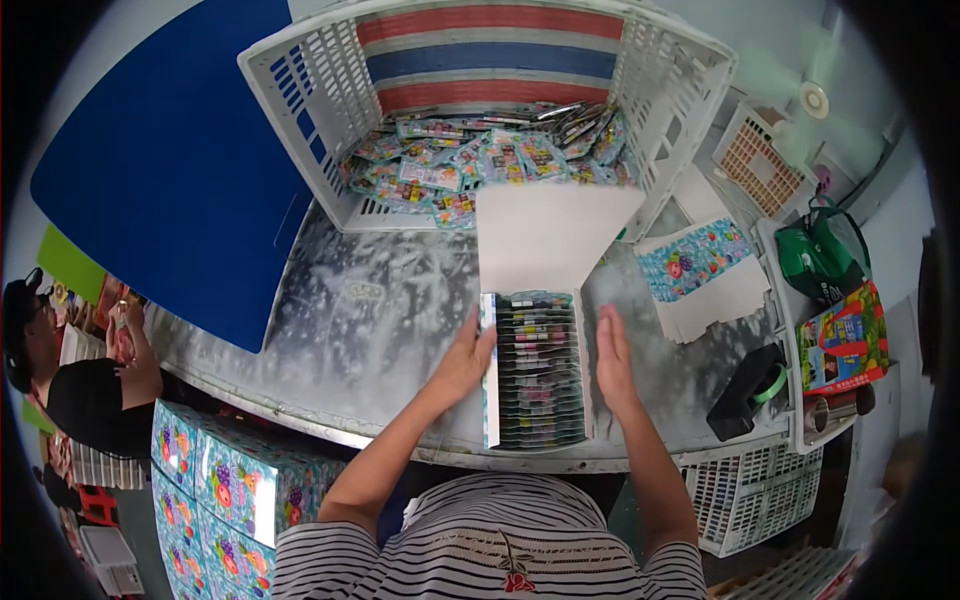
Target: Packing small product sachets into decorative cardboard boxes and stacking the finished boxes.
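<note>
At centre, a long open cardboard box [537, 370] packed with a neat overlapping row of small glossy packets, lying on a worn grey round tabletop [370, 320] with a mottled, scuffed surface and a pale metal rim. Raised behind the row, the box's plain white flat lid flap [545, 240], stiff and matte, tilted toward the far side. Left hand [466, 358] laid flat against the box's left wall, fingers together and straight, thumb reaching over the upper corner by the flap hinge. Right hand [613, 362] just beside the right wall, open, fingers extended and held together, palm turned toward the box; touching or a little apart, cannot tell. Beyond the flap, a large white plastic lattice crate [300, 90] with perforated walls, heaped with loose shiny floral-printed sachets [480, 160] and backed by a red, white and blue striped woven sheet [490, 55]. To the right, a fanned stack of flattened floral-printed cardboard sleeves [700, 275], white undersides showing. Further right, a black tape dispenser with a green roll [752, 390] and a green shopping bag [820, 260]. On the left, a smooth dark blue panel [170, 160]. Below the table edge, stacked glossy floral cartons [215, 470], and another person [80, 380] at the far left.
</note>
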A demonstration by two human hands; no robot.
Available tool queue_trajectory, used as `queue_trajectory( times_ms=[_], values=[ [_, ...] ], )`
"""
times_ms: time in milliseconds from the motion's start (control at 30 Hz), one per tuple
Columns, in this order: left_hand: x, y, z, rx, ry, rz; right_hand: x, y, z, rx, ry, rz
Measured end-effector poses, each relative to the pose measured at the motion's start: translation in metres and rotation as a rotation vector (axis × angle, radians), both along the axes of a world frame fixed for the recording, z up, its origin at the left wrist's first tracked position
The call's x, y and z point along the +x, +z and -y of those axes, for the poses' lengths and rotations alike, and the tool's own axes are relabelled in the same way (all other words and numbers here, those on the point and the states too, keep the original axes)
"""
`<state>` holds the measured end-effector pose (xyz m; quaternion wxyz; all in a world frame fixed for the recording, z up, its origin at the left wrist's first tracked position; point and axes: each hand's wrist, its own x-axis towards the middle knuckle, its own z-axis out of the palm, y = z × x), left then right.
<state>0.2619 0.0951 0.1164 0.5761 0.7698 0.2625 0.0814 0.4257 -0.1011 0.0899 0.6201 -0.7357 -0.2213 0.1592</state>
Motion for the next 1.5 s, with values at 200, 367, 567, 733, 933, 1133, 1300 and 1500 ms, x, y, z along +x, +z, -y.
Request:
queue_trajectory(
  times_ms=[200, 367, 567, 733, 933, 1133, 1300, 1500],
  values=[
    [0.041, -0.015, -0.013, 0.142, 0.108, 0.333, 0.004, 0.012, -0.042, -0.075, 0.103, -0.051],
    [0.039, -0.005, -0.015, 0.023, 0.114, 0.266, 0.016, 0.018, -0.043, 0.013, 0.158, -0.003],
    [0.026, -0.02, -0.032, 0.334, -0.052, 0.448, 0.04, 0.009, -0.025, 0.016, 0.329, 0.393],
    [0.0, 0.006, -0.035, 0.627, -0.168, 0.199, 0.039, 0.053, -0.016, -0.3, 0.378, 0.54],
    [-0.037, 0.05, 0.022, 0.175, -0.022, 0.044, -0.002, 0.079, -0.009, -0.522, 0.565, 1.035],
    [-0.081, 0.049, 0.055, -0.34, 0.019, 0.072, -0.057, 0.091, 0.026, -0.48, 0.795, 0.876],
    [-0.087, 0.055, 0.074, -0.551, -0.067, 0.168, -0.065, 0.093, 0.034, -0.488, 0.81, 0.843],
    [-0.079, 0.071, 0.08, -0.396, -0.104, 0.334, -0.07, 0.086, 0.032, -0.398, 0.707, 0.941]
  ],
)
